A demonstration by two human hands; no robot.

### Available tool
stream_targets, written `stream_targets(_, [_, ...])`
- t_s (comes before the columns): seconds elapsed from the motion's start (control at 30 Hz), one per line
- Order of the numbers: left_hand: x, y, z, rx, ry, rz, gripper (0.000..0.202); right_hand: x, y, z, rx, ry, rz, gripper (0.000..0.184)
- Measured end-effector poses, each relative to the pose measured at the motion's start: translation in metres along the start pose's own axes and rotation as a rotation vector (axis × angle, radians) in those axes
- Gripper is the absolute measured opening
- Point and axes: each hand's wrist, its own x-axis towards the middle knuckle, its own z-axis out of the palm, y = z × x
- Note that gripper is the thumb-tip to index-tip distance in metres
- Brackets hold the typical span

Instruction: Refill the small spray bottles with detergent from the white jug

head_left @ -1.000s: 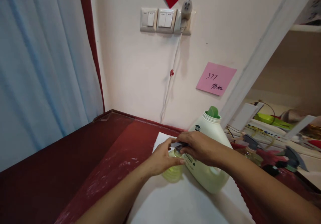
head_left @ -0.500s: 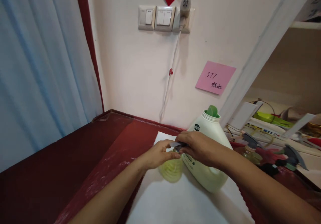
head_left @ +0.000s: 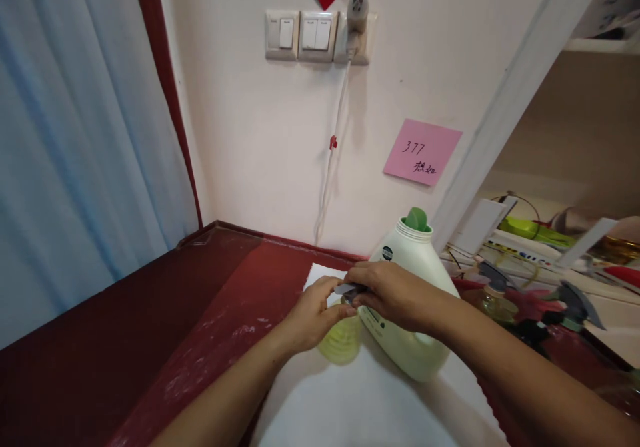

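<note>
My left hand point(head_left: 313, 313) is wrapped round a small yellow-green spray bottle point(head_left: 341, 340) that stands on a white sheet point(head_left: 350, 407). My right hand point(head_left: 393, 293) pinches the grey spray head point(head_left: 346, 290) at the bottle's top. Just behind my right hand stands a big white detergent jug point(head_left: 413, 300) with a green spout. Both hands are closed.
The white sheet lies on a dark red table point(head_left: 150, 340) in a corner. A blue curtain point(head_left: 75, 140) hangs at the left. Wall switches, a plug with a white cable point(head_left: 333, 147) and a pink note point(head_left: 421, 152) are on the wall. More spray bottles point(head_left: 530, 310) and clutter lie at the right.
Both hands stay on the small bottle and its grey head. My left fingers have shifted a little on the bottle. The view has drifted slightly to the right.
</note>
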Motion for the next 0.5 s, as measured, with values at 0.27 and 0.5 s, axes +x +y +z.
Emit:
stream_targets(0.27, [-0.003,0.008,0.003,-0.087,-0.050,0.011,0.043,-0.001,-0.002,0.001,0.001,0.017,-0.010,0.020])
stream_targets(0.5, [-0.001,0.005,0.013,0.019,0.091,-0.046,0.030,0.000,0.000,0.001,0.011,0.016,-0.014,0.020])
